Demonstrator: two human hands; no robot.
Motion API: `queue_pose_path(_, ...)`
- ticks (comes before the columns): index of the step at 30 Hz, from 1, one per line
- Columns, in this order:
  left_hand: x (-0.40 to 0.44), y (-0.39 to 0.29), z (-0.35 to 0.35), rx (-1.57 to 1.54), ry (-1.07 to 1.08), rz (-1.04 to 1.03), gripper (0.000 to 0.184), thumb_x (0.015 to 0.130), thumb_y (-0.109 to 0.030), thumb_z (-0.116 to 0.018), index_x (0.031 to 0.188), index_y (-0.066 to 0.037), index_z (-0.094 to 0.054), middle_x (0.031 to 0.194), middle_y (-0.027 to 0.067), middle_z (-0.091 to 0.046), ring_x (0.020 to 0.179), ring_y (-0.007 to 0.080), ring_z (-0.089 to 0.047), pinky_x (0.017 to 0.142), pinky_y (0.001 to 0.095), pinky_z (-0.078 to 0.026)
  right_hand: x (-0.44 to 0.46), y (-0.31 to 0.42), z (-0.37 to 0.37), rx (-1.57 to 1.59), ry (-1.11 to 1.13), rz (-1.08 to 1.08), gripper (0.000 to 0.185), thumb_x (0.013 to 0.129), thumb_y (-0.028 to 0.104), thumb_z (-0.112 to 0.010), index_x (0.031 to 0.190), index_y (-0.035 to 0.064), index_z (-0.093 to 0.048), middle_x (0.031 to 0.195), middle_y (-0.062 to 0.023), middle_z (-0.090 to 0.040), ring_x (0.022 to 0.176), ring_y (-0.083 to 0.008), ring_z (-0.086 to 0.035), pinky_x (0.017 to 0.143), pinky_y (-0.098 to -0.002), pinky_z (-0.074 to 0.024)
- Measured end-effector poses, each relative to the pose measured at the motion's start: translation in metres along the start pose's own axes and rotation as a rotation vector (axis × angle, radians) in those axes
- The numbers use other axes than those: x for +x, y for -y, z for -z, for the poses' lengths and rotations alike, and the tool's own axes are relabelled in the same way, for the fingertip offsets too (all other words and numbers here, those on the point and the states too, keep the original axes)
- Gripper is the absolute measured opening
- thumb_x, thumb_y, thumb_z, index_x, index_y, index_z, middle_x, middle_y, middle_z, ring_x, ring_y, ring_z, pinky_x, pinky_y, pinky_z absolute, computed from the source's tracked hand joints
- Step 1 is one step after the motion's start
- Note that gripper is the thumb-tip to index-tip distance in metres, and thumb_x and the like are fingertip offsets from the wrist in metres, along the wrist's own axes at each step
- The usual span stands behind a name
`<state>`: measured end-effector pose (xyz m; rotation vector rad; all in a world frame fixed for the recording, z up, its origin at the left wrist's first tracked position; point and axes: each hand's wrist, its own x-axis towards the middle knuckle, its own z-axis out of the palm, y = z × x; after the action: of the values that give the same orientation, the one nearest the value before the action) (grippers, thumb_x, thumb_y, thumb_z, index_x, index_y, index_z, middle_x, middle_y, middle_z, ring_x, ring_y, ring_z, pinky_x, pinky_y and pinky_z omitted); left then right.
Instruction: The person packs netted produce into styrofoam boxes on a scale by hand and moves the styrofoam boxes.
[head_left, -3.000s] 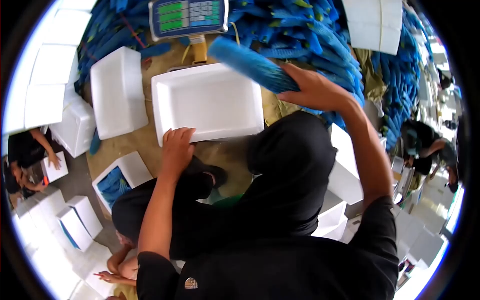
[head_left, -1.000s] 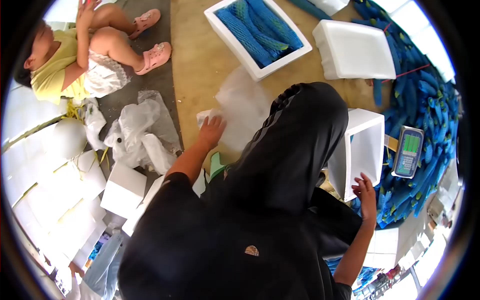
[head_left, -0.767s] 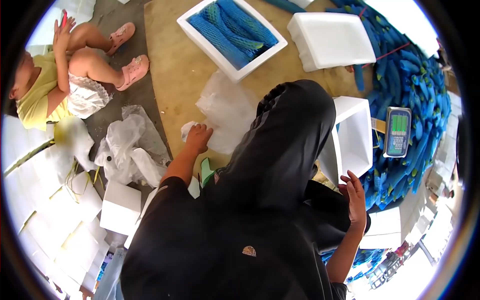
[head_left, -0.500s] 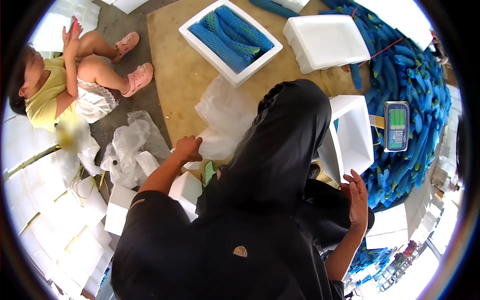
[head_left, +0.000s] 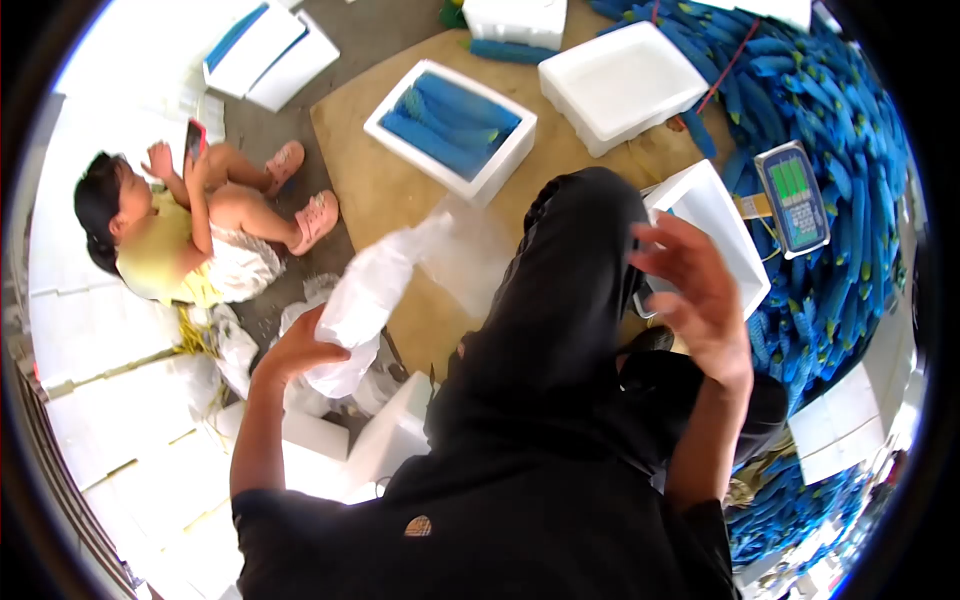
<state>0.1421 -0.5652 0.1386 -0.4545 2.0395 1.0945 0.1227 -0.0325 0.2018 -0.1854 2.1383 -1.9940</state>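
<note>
Partly over tan board [head_left: 372, 190], white plastic [head_left: 372, 280]

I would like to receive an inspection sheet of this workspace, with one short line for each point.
Surface: tan ground covering, white boxes standing on it.
Job's things: white plastic, wrinkled; open white box tilted beside the person's knee; filled box holding blue-netted goods.
Clutter: crumpled bags on the ground at left.
Hands: left hand grips the white plastic; right hand has spread fingers, appears to hold nothing, contact with the open white box unclear.
Cables: nothing seen for certain.
Surroundings: keypad scale by a large blue pile; seated person with a phone; white boxes around.
</note>
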Motion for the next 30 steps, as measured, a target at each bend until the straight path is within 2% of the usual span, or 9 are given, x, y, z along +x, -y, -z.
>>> queue_pose_path(3,-0.017,-0.043,0.003,-0.386,-0.024,-0.055,0.111,0.054,-0.004,-0.084,0.158,0.0,-0.047,0.139,0.0133,-0.069,0.126,0.0319,-0.067,0.112,0.0455,-0.052,0.05,0.026,-0.036,-0.488,0.099,0.367,0.106,0.078,0.028,-0.096,0.165,0.0059,-0.04,0.164,-0.0219,-0.047,0.153,-0.0366,-0.045,0.127,-0.0503,-0.0366)
queue_pose_path(7,-0.016,-0.098,0.007,-0.392,0.131,-0.355,0.114,0.052,-0.011,-0.089,0.158,0.0,-0.048,0.145,0.0104,-0.066,0.133,0.0296,-0.063,0.114,0.0453,-0.05,0.112,0.033,-0.058,-0.743,0.112,0.689,0.127,0.073,0.041,-0.097,0.169,0.0014,-0.024,0.167,-0.0277,-0.039,0.158,-0.0407,-0.035,0.134,-0.054,-0.0205)
queue_pose_path(12,0.015,-0.142,-0.004,-0.391,0.4,-0.598,0.121,0.051,-0.018,-0.089,0.162,-0.001,-0.043,0.16,0.0092,-0.054,0.146,0.0282,-0.052,0.12,0.0424,-0.042,0.117,0.046,-0.054,-0.41,0.567,0.111,0.109,0.083,0.049,-0.089,0.158,-0.0088,-0.033,0.149,-0.0358,-0.055,0.135,-0.0478,-0.058,0.117,-0.0471,-0.045)
queue_pose_path(13,0.024,-0.146,-0.002,-0.369,0.372,-0.676,0.123,0.052,-0.019,-0.088,0.163,-0.002,-0.041,0.162,0.0097,-0.052,0.147,0.0292,-0.051,0.121,0.0425,-0.041,0.112,0.013,-0.058,-0.311,0.514,0.212,0.09,0.089,0.045,-0.086,0.15,-0.0069,-0.045,0.135,-0.0308,-0.067,0.122,-0.0462,-0.067,0.108,-0.0463,-0.0512)
queue_pose_path(15,0.042,-0.155,0.002,-0.327,0.304,-0.828,0.126,0.053,-0.022,-0.088,0.166,-0.002,-0.036,0.165,0.0106,-0.049,0.149,0.0312,-0.049,0.124,0.0429,-0.039,0.087,-0.001,-0.047,-0.149,0.511,0.223,0.04,0.101,0.017,-0.074,0.137,0.0012,-0.065,0.133,-0.0216,-0.072,0.124,-0.0377,-0.068,0.106,-0.0438,-0.0525)
queue_pose_path(17,0.03,-0.225,-0.008,-0.016,0.368,-0.773,0.117,0.058,-0.023,-0.089,0.163,0.001,-0.041,0.159,0.0107,-0.055,0.145,0.0267,-0.053,0.121,0.0404,-0.04,0.068,-0.022,-0.021,-0.033,0.3,0.429,0.032,0.105,0.02,-0.071,0.134,0.0059,-0.067,0.115,-0.0195,-0.077,0.108,-0.0327,-0.073,0.099,-0.0416,-0.0548)
queue_pose_path(21,0.012,-0.344,-0.073,0.381,0.612,-0.594,0.1,0.067,-0.024,-0.089,0.157,-0.001,-0.052,0.144,0.0104,-0.067,0.134,0.0219,-0.06,0.116,0.0397,-0.045,0.05,0.024,0.074,-0.331,0.377,0.016,0.028,0.106,0.019,-0.062,0.127,0.0017,-0.069,0.119,-0.02,-0.076,0.113,-0.0337,-0.072,0.098,-0.0443,-0.0538)
queue_pose_path(26,0.05,-0.384,-0.166,1.07,0.192,-0.868,0.061,0.069,-0.025,-0.081,0.123,-0.003,-0.065,0.118,0.0225,-0.073,0.114,0.0439,-0.068,0.096,0.0499,-0.055,0.017,0.039,0.136,-0.902,0.106,-0.183,0.022,0.097,0.015,-0.062,0.106,-0.0007,-0.074,0.103,-0.0212,-0.075,0.097,-0.0389,-0.07,0.09,-0.0472,-0.0556)
queue_pose_path(30,0.076,-0.38,-0.219,1.243,0.122,-1.358,0.054,0.07,-0.021,-0.082,0.119,-0.008,-0.066,0.109,0.0151,-0.072,0.11,0.038,-0.067,0.092,0.0481,-0.056,-0.003,0.01,0.178,-0.797,0.066,-0.159,0.03,0.104,0.026,-0.055,0.115,0.0036,-0.073,0.107,-0.0215,-0.075,0.102,-0.0418,-0.07,0.094,-0.0497,-0.0533)
